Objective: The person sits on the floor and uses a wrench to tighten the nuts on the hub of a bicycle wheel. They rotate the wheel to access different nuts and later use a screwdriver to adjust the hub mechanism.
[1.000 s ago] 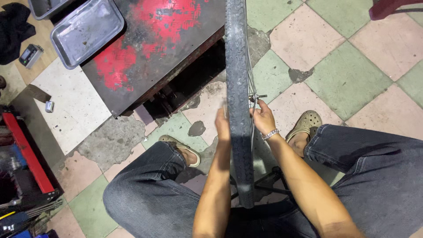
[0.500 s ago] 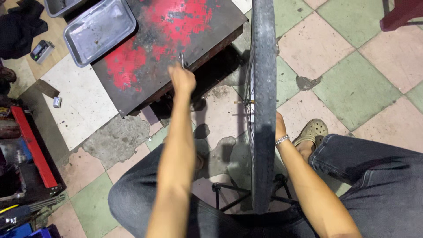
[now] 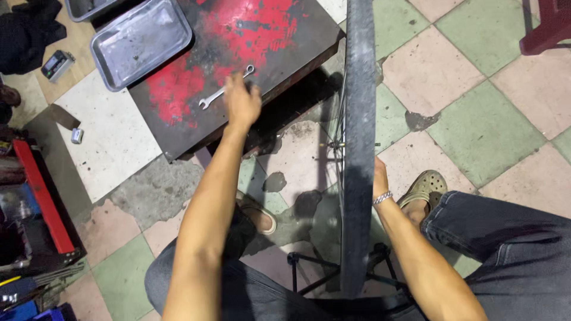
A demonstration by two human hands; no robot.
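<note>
A bicycle wheel with a dark tyre (image 3: 359, 148) stands upright on a small black stand (image 3: 315, 273) between my knees. My right hand (image 3: 379, 178) is behind the tyre at the spokes near the hub, mostly hidden; its grip cannot be made out. My left hand (image 3: 241, 101) reaches out over a low red and black metal table (image 3: 196, 71), fingers loosely spread, just beside a silver combination wrench (image 3: 221, 90) lying flat on the table. The hand touches or hovers at the wrench's ring end; I cannot tell which.
A metal tray (image 3: 140, 41) sits at the table's far left corner. A red tool chest (image 3: 35, 196) stands at the left edge. A dark cloth (image 3: 27, 30) and a small box (image 3: 57, 64) lie on the floor. A red stool (image 3: 547, 27) stands top right.
My left arm left the wheel, stretched out to the table, and the wrench now lies on the table beside the hand. The view shifted slightly.
</note>
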